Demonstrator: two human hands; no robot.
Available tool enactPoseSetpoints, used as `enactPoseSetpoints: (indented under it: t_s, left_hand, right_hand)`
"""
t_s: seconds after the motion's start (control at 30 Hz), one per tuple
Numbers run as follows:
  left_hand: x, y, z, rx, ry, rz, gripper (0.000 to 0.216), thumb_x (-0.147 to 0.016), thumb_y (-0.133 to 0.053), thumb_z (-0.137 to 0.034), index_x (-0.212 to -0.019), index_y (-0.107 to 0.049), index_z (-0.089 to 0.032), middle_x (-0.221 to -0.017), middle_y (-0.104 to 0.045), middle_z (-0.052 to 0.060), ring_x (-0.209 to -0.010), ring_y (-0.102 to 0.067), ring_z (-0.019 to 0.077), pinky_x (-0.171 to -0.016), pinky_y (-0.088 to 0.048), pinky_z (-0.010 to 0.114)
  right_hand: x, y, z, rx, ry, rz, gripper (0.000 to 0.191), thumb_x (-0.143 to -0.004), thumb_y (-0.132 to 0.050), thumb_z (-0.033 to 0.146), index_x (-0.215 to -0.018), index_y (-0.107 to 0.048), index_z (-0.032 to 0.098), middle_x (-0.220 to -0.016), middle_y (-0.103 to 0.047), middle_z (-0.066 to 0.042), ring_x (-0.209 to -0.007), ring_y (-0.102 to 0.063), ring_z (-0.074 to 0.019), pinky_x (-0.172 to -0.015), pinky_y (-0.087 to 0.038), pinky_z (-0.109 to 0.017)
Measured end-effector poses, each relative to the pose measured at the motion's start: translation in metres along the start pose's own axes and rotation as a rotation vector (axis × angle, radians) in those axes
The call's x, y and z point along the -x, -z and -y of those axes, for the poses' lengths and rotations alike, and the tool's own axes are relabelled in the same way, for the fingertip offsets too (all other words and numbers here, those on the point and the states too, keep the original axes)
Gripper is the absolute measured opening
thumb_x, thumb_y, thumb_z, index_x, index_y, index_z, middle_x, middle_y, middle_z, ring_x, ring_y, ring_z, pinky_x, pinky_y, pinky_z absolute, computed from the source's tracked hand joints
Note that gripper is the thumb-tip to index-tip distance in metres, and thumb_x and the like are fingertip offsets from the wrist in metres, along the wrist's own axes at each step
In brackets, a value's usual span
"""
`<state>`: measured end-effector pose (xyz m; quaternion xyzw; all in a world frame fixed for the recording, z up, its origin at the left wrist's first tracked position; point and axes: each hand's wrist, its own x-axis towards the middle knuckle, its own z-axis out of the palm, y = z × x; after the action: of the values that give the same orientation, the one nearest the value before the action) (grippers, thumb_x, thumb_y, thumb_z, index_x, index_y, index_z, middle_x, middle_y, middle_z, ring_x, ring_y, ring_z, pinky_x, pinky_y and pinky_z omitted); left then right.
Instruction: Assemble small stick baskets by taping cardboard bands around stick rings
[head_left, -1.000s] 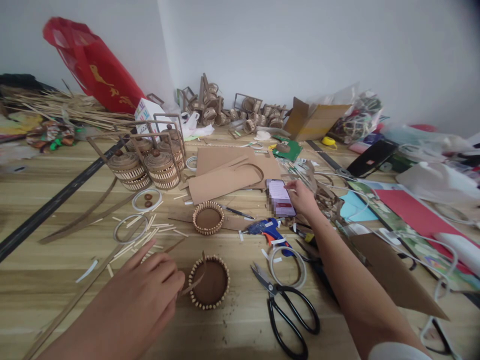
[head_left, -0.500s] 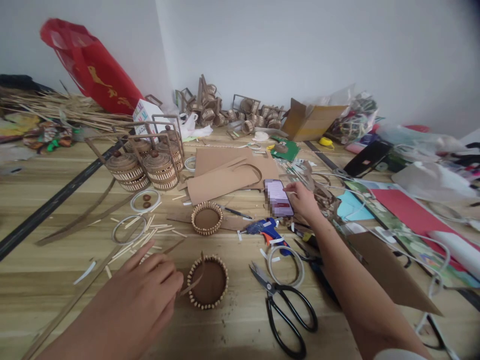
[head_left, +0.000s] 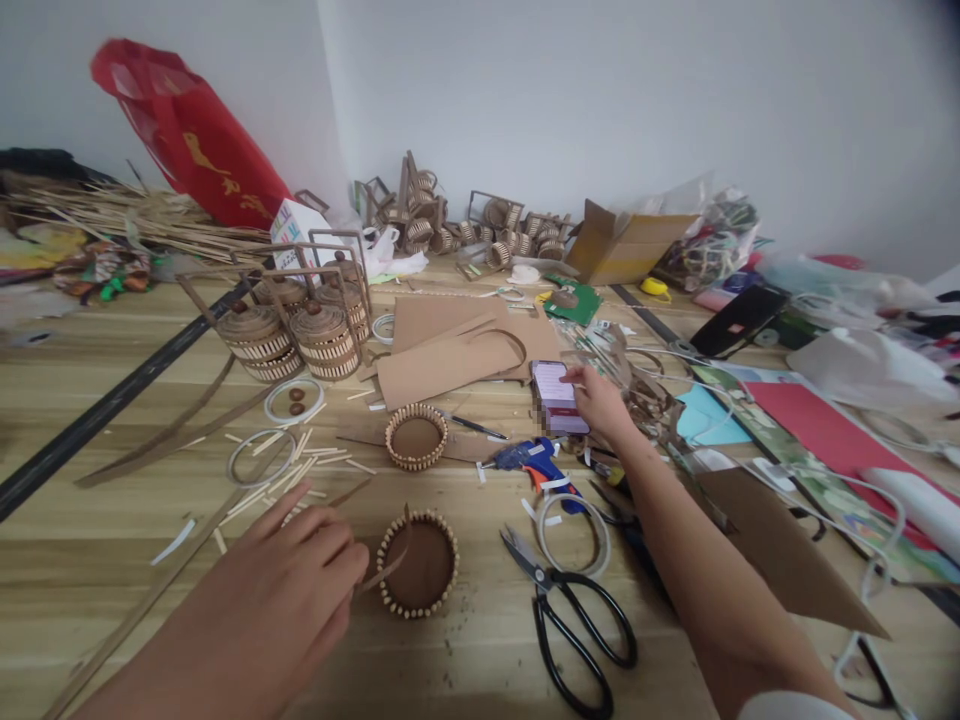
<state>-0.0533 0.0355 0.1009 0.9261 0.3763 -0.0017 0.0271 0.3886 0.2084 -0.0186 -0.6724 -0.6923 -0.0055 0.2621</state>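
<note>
My left hand [head_left: 300, 570] is closed, with a thin brown strip [head_left: 390, 570] pinched at its fingers. The strip's free end curls over the near round basket base [head_left: 420, 565], a brown disc ringed by short upright wooden sticks. A similar small round base [head_left: 416, 440] sits just beyond it. My right hand [head_left: 596, 400] reaches over a phone [head_left: 555, 395] lying on the table, an extended finger touching its lit screen. Its other fingers are partly hidden, and the phone is not gripped. Black-handled scissors [head_left: 562, 610] lie between my arms.
A blue glue gun [head_left: 525, 455], a tape roll [head_left: 574, 533] and a pen [head_left: 476, 427] lie mid-table. Loose sticks [head_left: 300, 465] and rings are at left, near lidded baskets [head_left: 326, 340]. Cardboard sheets [head_left: 442, 370] lie behind. Paper, cords and bags crowd the right.
My right fingertip has shifted slightly left and up on the phone screen, and the screen's content looks different. My left hand keeps its hold on the strip.
</note>
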Motion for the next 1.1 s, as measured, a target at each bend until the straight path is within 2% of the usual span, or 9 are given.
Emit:
enactPoseSetpoints:
  t_s: [0.1, 0.2, 0.37, 0.5, 0.6, 0.73, 0.83, 0.93, 1.1]
  left_hand:
    - [0.000, -0.001, -0.001, 0.003, 0.001, 0.009, 0.024, -0.084, -0.044, -0.010, -0.080, -0.065, -0.022, -0.080, -0.068, 0.002, -0.077, -0.061, 0.0233, -0.075, -0.046, 0.039]
    - [-0.001, 0.000, -0.001, -0.002, 0.000, 0.011, 0.025, -0.083, -0.043, -0.009, -0.079, -0.065, -0.021, -0.079, -0.068, 0.003, -0.076, -0.061, 0.0246, -0.072, -0.046, 0.040]
    - [-0.001, -0.001, -0.001, 0.009, -0.019, 0.001, 0.026, -0.084, -0.041, -0.009, -0.078, -0.064, -0.021, -0.078, -0.067, 0.002, -0.076, -0.060, 0.0239, -0.075, -0.044, 0.041]
    - [0.002, -0.008, -0.001, 0.011, -0.013, -0.042, 0.027, -0.085, -0.040, -0.011, -0.078, -0.063, -0.022, -0.078, -0.066, 0.002, -0.075, -0.057, 0.0225, -0.073, -0.043, 0.039]
    - [0.003, -0.012, -0.002, 0.004, 0.008, -0.094, 0.028, -0.084, -0.039, -0.011, -0.076, -0.063, -0.022, -0.076, -0.065, 0.003, -0.074, -0.056, 0.0225, -0.073, -0.042, 0.038]
    - [0.002, -0.006, -0.003, 0.020, -0.009, -0.029, 0.028, -0.083, -0.039, -0.011, -0.077, -0.064, -0.021, -0.076, -0.066, 0.003, -0.073, -0.057, 0.0226, -0.072, -0.042, 0.038]
    - [0.001, 0.001, -0.003, 0.039, -0.005, -0.038, 0.029, -0.084, -0.039, -0.011, -0.075, -0.064, -0.021, -0.075, -0.066, 0.002, -0.073, -0.057, 0.0219, -0.072, -0.042, 0.036]
    - [0.001, 0.004, -0.004, 0.050, -0.013, -0.056, 0.029, -0.085, -0.039, -0.010, -0.075, -0.064, -0.022, -0.074, -0.066, 0.002, -0.073, -0.058, 0.0208, -0.073, -0.043, 0.034]
    - [0.001, 0.004, -0.005, 0.030, -0.036, -0.068, 0.028, -0.084, -0.041, -0.009, -0.077, -0.064, -0.021, -0.074, -0.065, 0.002, -0.072, -0.057, 0.0226, -0.075, -0.043, 0.037]
  right_hand:
    - [0.007, 0.010, -0.002, 0.002, -0.023, -0.026, 0.022, -0.092, -0.050, 0.018, -0.112, -0.061, 0.015, -0.108, -0.069, -0.010, -0.102, -0.064, -0.0256, -0.091, -0.049, -0.044]
    - [0.017, 0.018, -0.004, 0.010, -0.041, -0.031, 0.029, -0.085, -0.044, 0.010, -0.107, -0.062, 0.018, -0.104, -0.072, -0.011, -0.103, -0.064, -0.0283, -0.090, -0.047, -0.042]
    - [0.031, 0.020, -0.009, 0.018, -0.051, -0.004, 0.019, -0.092, -0.053, 0.020, -0.109, -0.061, 0.018, -0.105, -0.070, -0.008, -0.099, -0.064, -0.0241, -0.089, -0.050, -0.043]
    - [0.032, 0.016, -0.009, 0.029, -0.046, 0.012, 0.027, -0.094, -0.059, 0.034, -0.115, -0.061, 0.016, -0.115, -0.064, -0.007, -0.100, -0.064, -0.0210, -0.088, -0.052, -0.044]
    - [0.030, 0.014, -0.006, 0.034, -0.040, 0.018, 0.028, -0.095, -0.059, 0.033, -0.117, -0.061, 0.016, -0.117, -0.064, -0.008, -0.101, -0.064, -0.0214, -0.088, -0.053, -0.044]
    - [0.029, 0.015, -0.002, 0.032, -0.039, 0.019, 0.026, -0.094, -0.059, 0.033, -0.114, -0.062, 0.016, -0.114, -0.065, -0.007, -0.100, -0.064, -0.0211, -0.089, -0.052, -0.044]
    - [0.030, 0.021, 0.002, 0.028, -0.047, -0.003, 0.019, -0.092, -0.054, 0.020, -0.110, -0.061, 0.016, -0.108, -0.069, -0.008, -0.101, -0.064, -0.0236, -0.091, -0.049, -0.046]
    - [0.033, 0.029, 0.007, 0.023, -0.045, -0.028, 0.031, -0.083, -0.046, 0.008, -0.109, -0.059, 0.019, -0.107, -0.072, -0.010, -0.104, -0.063, -0.0270, -0.093, -0.047, -0.047]
    - [0.037, 0.030, 0.015, 0.018, -0.040, -0.029, 0.022, -0.090, -0.050, 0.014, -0.109, -0.060, 0.018, -0.107, -0.070, -0.010, -0.104, -0.063, -0.0259, -0.093, -0.047, -0.047]
